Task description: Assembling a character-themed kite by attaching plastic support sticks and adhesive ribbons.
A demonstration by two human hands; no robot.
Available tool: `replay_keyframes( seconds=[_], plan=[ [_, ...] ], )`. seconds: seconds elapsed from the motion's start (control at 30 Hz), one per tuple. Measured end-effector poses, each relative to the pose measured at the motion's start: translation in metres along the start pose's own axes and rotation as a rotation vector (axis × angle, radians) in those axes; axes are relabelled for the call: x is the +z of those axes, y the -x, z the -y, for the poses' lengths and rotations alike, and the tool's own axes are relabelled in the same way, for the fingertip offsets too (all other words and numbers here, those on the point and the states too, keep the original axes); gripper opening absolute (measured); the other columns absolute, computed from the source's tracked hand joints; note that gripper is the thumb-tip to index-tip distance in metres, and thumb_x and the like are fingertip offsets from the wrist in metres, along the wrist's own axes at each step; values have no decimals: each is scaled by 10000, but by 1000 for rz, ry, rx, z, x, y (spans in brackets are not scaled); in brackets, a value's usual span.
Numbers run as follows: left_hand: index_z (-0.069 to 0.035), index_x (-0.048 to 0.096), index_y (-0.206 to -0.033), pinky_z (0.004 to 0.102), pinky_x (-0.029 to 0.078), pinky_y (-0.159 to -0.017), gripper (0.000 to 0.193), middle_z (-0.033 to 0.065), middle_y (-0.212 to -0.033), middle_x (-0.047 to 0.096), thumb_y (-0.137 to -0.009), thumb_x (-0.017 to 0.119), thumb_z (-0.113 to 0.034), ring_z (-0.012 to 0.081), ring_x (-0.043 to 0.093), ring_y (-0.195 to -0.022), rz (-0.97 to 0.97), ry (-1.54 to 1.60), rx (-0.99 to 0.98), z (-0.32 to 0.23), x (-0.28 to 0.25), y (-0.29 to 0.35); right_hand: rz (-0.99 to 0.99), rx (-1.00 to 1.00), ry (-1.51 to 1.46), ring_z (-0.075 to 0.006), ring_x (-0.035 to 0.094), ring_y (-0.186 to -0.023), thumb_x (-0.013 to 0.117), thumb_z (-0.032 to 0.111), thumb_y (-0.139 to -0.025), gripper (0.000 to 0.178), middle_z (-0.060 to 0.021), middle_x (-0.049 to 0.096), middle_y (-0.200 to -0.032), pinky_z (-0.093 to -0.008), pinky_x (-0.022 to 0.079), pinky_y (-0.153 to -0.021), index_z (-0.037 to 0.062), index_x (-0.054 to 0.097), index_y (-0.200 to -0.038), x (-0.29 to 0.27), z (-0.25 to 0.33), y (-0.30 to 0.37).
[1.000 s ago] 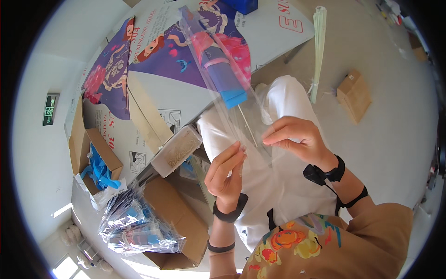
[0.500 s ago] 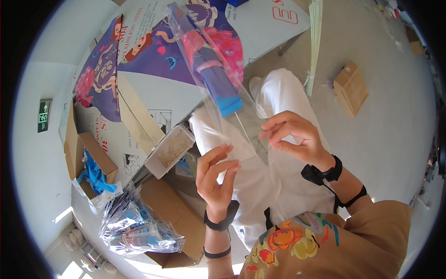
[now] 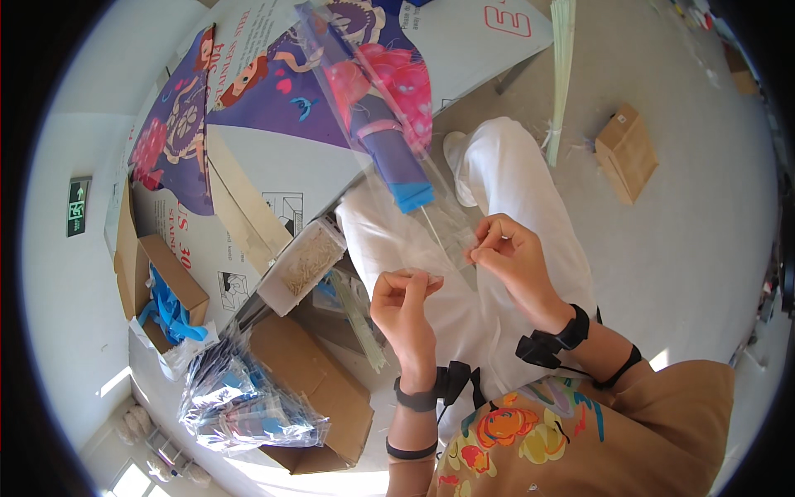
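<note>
Film (image 3: 453,232) around the purple-and-blue bundle (image 3: 391,157), stretched from printed board (image 3: 484,70) to lap (image 3: 460,331), could tear under uneven tugging as the right hand (image 3: 515,258) pinches its near end, the left hand (image 3: 402,311) apart, grip unclear.

Ahead of the fingertips, the clear sleeve (image 3: 451,236) and its purple bundle (image 3: 389,156) block the way. Left of the left hand's fingers (image 3: 416,283) stands a white tub (image 3: 272,294). Rightward from the right hand (image 3: 517,263), beyond the trouser leg (image 3: 542,199), there is passage above the floor (image 3: 662,273).
</note>
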State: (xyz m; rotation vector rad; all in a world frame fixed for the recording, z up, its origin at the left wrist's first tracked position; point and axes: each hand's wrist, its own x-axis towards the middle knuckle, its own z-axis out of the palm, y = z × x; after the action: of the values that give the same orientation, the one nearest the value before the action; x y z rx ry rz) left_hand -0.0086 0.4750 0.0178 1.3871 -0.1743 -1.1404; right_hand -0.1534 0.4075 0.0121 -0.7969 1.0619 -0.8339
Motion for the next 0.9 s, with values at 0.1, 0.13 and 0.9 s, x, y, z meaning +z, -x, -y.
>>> replay_keyframes(
  seconds=[0.1, 0.13, 0.9],
  plan=[
    [13, 570, -845, 329, 572, -742, 49, 79, -847, 626, -879, 603, 26, 148, 625, -706, -54, 35, -30, 1, 5, -3, -15, 40, -65, -126, 611, -830, 615, -76, -819, 154, -66, 511, -960, -279, 527, -770, -2, 501, -747, 1, -3, 1],
    [13, 570, -845, 329, 572, -742, 49, 79, -847, 626, -879, 603, 26, 148, 625, -706, -53, 35, -30, 0, 7, -5, -15, 54, -121, -130, 611, -826, 616, -72, -820, 142, -64, 511, -948, -279, 523, -758, -2, 502, -772, 1, -3, 1],
    [36, 687, -1062, 298, 496, -840, 363, 87, -915, 691, -1001, 563, -300, 154, 633, -852, 847, -398, -236, -6, -42, 19, 369, 329, -151, -199, 688, -919, 678, 96, -905, 522, -143, 661, -1080, -315, 554, -782, -12, 420, -1346, -8, 26, -10]
  ],
)
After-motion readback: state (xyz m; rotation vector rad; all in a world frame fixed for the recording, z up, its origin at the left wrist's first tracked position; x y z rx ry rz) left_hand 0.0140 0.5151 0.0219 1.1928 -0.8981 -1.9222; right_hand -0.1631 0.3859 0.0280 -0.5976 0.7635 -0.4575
